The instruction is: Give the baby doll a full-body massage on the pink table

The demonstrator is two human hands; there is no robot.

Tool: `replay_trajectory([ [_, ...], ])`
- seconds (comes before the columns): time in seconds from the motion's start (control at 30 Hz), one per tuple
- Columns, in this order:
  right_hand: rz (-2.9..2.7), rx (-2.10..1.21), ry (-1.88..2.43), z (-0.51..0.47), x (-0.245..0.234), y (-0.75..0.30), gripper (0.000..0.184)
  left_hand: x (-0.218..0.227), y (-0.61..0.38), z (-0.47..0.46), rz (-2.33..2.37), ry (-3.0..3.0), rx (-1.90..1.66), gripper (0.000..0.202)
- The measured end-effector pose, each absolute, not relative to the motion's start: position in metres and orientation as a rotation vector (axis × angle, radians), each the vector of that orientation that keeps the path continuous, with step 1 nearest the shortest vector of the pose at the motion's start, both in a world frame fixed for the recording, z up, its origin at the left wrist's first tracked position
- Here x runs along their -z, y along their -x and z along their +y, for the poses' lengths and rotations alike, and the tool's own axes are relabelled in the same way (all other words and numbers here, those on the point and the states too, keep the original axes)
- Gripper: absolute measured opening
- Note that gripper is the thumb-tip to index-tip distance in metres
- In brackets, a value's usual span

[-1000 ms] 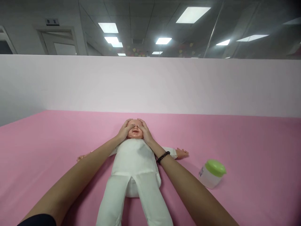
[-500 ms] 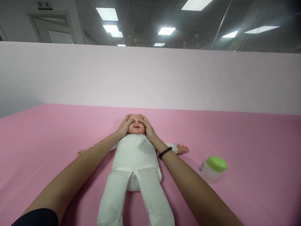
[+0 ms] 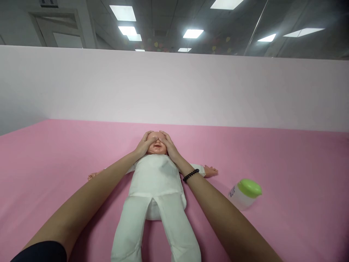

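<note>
A baby doll [image 3: 156, 178] in white cloth clothes lies on its back on a pink surface, head away from me and arms spread. My left hand [image 3: 145, 144] is curved round the left side of the doll's head, with its thumb across the eye area. On the other side my right hand [image 3: 170, 146] cups the head the same way, its thumb over the other eye. The thumbs come close together near the bridge of the nose, and the doll's nose and mouth show below them. A black coiled band [image 3: 191, 175] circles my right wrist.
A translucent bottle with a green lid [image 3: 249, 188] rests on the pink surface [image 3: 294, 167], right of my right forearm. Behind the doll rises a white panel [image 3: 174, 87]. Beyond its top edge are ceiling lights and a door [image 3: 58, 29].
Both thumbs have slid inward across the doll's face and now cover its eyes, which showed partly before. The doll and the bottle stay in place; the view has shifted slightly.
</note>
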State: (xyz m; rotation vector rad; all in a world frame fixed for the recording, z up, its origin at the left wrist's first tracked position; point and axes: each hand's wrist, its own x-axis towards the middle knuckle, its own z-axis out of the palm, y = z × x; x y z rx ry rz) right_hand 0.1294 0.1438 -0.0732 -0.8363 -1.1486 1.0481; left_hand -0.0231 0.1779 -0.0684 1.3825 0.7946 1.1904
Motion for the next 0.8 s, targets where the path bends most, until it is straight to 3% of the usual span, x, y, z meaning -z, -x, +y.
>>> replay_trajectory([
  [0.2,-1.121,-1.057,0.852,0.1476,0.0746,-0.1298,0.057,0.0709,0.0201,0.1853,0.827,-1.342,-1.219,0.051],
  [0.8,-1.128,-1.162,0.779,0.1451,0.0763,-0.131,0.061,0.0682,0.0248,0.1778,0.794,-1.377,-1.181,0.06],
])
